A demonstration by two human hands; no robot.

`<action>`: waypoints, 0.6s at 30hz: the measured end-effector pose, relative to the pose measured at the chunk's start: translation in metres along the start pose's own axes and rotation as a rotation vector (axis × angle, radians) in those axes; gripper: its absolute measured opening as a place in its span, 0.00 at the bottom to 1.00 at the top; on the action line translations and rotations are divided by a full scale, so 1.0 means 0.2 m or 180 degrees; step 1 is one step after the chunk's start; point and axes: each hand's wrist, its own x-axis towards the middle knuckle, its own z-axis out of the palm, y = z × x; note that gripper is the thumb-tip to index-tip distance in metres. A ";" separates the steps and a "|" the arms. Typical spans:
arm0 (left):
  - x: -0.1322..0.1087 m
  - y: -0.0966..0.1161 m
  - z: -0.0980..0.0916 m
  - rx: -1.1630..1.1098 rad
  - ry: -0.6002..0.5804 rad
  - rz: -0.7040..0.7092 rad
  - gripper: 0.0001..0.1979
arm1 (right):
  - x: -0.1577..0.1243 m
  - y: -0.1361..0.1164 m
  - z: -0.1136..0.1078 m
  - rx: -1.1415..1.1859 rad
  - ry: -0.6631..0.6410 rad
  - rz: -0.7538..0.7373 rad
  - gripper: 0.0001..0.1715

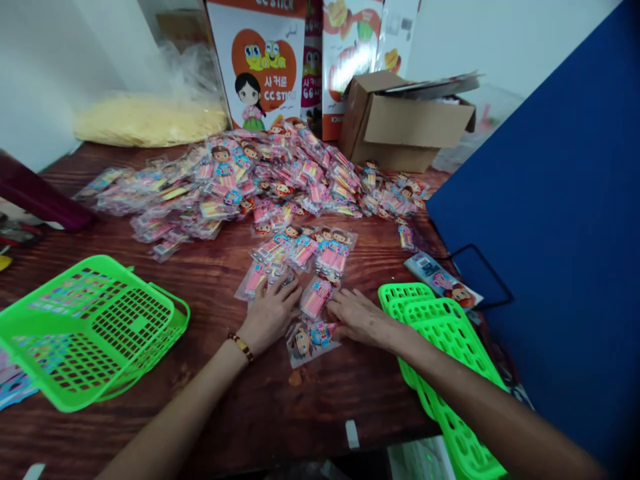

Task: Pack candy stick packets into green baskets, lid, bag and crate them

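My left hand (270, 313) lies flat, fingers spread, on the wooden table (225, 393), its fingertips touching small clear packets of pink candy sticks (300, 257). My right hand (356, 316) rests palm down just to the right, fingers stretched toward one pink packet (315, 298). Another packet with a cartoon face (310, 340) lies between and below the two hands, touching the right hand. A big heap of the same packets (260, 180) covers the table's far half.
A bright green mesh basket (85, 327) sits tilted at the left, a stack of green baskets (440, 353) at the right edge. An open cardboard box (405, 120), printed cartons (260, 60), a plastic bag of yellow material (150, 117) stand behind. A blue panel (550, 213) is on the right.
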 end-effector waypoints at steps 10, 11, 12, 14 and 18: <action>0.03 0.16 -0.05 0.0101 0.0143 -0.0597 0.06 | -0.07 0.05 -0.01 0.0330 -0.0040 -0.0051 0.03; 0.01 0.16 -0.04 0.0068 0.0110 -0.0561 0.05 | -0.08 0.05 -0.02 0.0360 -0.0039 -0.0034 0.03; 0.00 0.16 -0.03 0.0049 0.0080 -0.0524 0.05 | -0.08 0.06 -0.03 0.0423 -0.0022 -0.0015 0.03; -0.03 0.14 -0.02 0.0039 0.0040 -0.0491 0.07 | -0.09 0.07 -0.04 0.0582 0.0020 0.0009 0.04; -0.03 0.13 -0.04 0.0089 0.0082 -0.0603 0.11 | -0.07 0.09 -0.03 0.0924 0.0123 0.0118 0.06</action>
